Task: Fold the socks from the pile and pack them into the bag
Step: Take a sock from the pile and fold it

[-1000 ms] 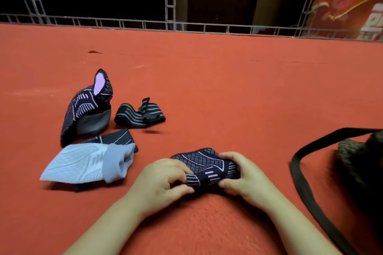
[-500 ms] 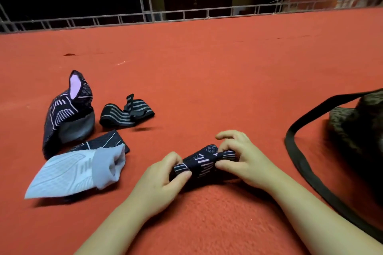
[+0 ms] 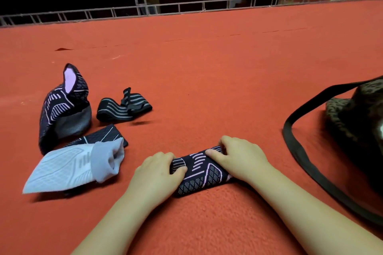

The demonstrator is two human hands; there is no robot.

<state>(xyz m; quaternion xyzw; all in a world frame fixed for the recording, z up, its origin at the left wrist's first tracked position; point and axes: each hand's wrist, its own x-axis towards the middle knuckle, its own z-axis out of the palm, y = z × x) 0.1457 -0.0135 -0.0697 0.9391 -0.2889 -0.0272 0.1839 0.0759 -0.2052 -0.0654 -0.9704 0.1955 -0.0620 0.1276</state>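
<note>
Red carpeted floor (image 3: 207, 68), metal truss rail (image 3: 145, 9) along far edge, dark beyond. Near centre: folded black sock (image 3: 199, 172) w/ pink line pattern, lying flat on carpet betw. both hands. Left hand (image 3: 157, 172) curled over its left end, thumb on top, gripping. Right hand (image 3: 242, 157) gripping right end, fingers bent over far edge, thumb on top. Probably soft, light, stretchy knit; likely to spring open if let go, so best pinched across the whole fold, thumb on top, fingers under. Left of it, unfolded pile: pale grey sock (image 3: 68, 167), black-pink sock (image 3: 60, 109) standing up, striped black sock (image 3: 122, 107), flat black one (image 3: 99, 136) beneath grey. Patterned bag (image 3: 356, 114) w/ black strap (image 3: 300, 151) at right, near; opening not clear.
</note>
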